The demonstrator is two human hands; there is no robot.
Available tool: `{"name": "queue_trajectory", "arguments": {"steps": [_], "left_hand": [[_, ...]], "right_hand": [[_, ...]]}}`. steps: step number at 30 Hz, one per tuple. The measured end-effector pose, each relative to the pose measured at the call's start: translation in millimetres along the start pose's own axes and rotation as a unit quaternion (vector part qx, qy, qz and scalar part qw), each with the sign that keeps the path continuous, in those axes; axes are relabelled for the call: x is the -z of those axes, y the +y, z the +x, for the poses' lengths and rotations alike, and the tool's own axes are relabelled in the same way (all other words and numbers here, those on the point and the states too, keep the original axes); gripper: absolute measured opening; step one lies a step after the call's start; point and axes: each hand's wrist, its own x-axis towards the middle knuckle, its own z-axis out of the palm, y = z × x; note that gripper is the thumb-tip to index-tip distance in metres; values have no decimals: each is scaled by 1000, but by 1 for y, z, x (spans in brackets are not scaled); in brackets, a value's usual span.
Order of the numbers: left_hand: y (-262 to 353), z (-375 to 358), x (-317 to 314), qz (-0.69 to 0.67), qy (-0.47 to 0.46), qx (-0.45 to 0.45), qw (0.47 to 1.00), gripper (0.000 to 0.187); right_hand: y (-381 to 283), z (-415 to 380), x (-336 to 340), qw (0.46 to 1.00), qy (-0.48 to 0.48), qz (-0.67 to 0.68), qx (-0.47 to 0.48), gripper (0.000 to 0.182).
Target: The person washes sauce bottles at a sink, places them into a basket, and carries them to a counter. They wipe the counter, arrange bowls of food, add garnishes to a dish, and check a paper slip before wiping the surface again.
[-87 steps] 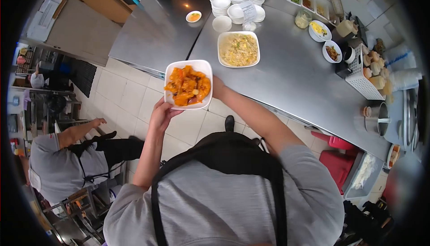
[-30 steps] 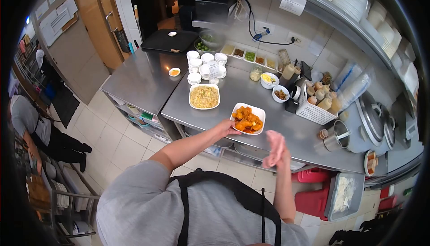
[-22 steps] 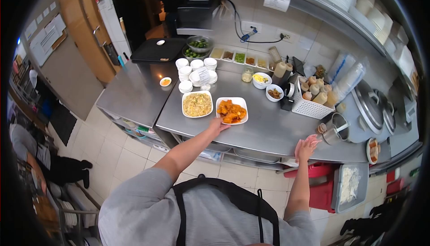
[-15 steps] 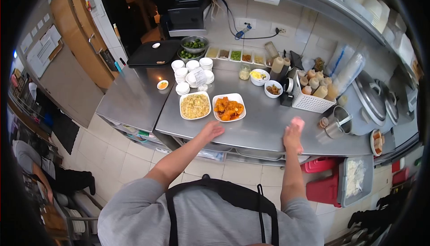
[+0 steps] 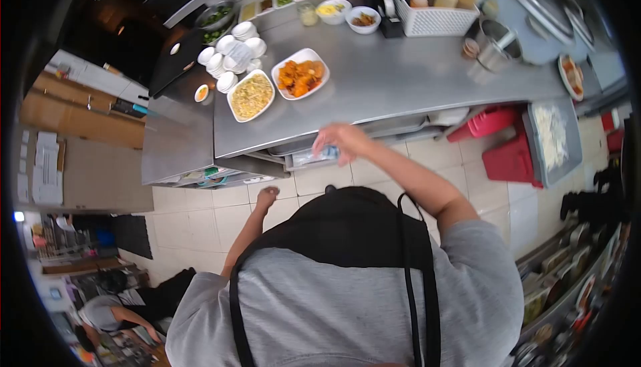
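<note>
My right hand (image 5: 342, 142) hangs at the counter's front edge, fingers bent and apart, with nothing visible in it. Lower and to the left, my left hand (image 5: 268, 197) is over the floor beside my body, small and partly curled, and its fingers are hard to make out. A square white bowl of orange saucy pieces (image 5: 300, 78) rests on the steel counter (image 5: 394, 76). Touching it or nearly so is a white bowl of fried rice (image 5: 252, 97). Behind the rice stand stacks of small white dishes (image 5: 227, 82).
A white basket of sauce bottles (image 5: 441, 22) and a metal container (image 5: 494, 46) are at the back right. A grey tub (image 5: 555, 141) stands beyond red bins (image 5: 511, 160). Another person (image 5: 110, 313) bends at the lower left.
The view has turned and shifted. My left hand has dropped from the counter by the bowls to beside my body. My right hand has moved left, and the pink thing at it no longer shows.
</note>
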Motion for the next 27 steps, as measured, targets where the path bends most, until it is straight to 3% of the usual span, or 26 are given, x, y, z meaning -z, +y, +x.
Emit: {"name": "queue_trajectory", "arguments": {"steps": [1,2,3,4,5,7,9,10,11,12,13,14,15,16,17,18,19,20,21,23,25,27], "left_hand": [[-32,0,-11,286,16,-64,956,27],[-79,3,-19,325,-39,-24,945,32],[-88,-8,-19,483,-143,-54,862,32],[-101,-18,-24,479,-187,21,857,31],[-98,-24,-21,489,-195,21,850,31],[-87,-45,-10,306,-200,-6,931,28],[-86,-57,-7,71,-143,-65,985,22],[-82,-50,-6,158,-151,-69,973,22],[-46,-55,-4,242,-159,-73,954,23],[7,-75,1,46,-163,50,984,27],[46,-87,4,-152,-154,168,962,32],[46,-83,10,-362,-219,151,893,41],[63,-96,21,-379,-212,216,875,45],[60,-96,25,-376,-210,219,875,45],[56,-91,30,-35,-212,234,948,46],[47,-86,38,310,-190,222,905,47],[34,-77,48,618,-146,182,751,48],[-31,-49,63,460,-35,2,887,40],[-10,-49,61,160,2,71,985,35],[40,-65,46,-62,33,160,985,35],[51,-56,29,67,1,98,993,31],[65,-61,12,205,-4,-220,954,14]], "right_hand": [[10,2,13,997,-25,72,-11,27],[2,2,37,989,40,-90,114,19],[-6,1,62,906,171,-328,206,12],[-14,0,87,782,317,-480,239,5],[-25,-5,112,779,270,-558,94,16],[-17,-15,151,652,407,-627,130,23],[-11,-27,177,764,407,-483,134,25],[-8,-34,179,805,440,-375,135,26],[-3,-47,177,806,443,-370,128,26],[0,-64,170,916,356,-181,26,33],[3,-80,166,966,248,18,-73,40],[21,-96,155,966,201,153,-62,42],[48,-105,147,966,168,165,-106,42],[74,-112,140,964,134,174,-148,42],[93,-119,133,955,154,181,-179,40],[114,-127,122,944,171,189,-210,38],[166,-117,118,958,131,31,-253,36],[220,-100,120,945,89,-128,-288,35],[257,-92,116,946,93,-121,-287,35],[304,-81,112,960,81,-180,-201,30],[327,-66,112,957,118,-194,-183,27],[319,-60,106,950,160,-184,-197,25]]}}
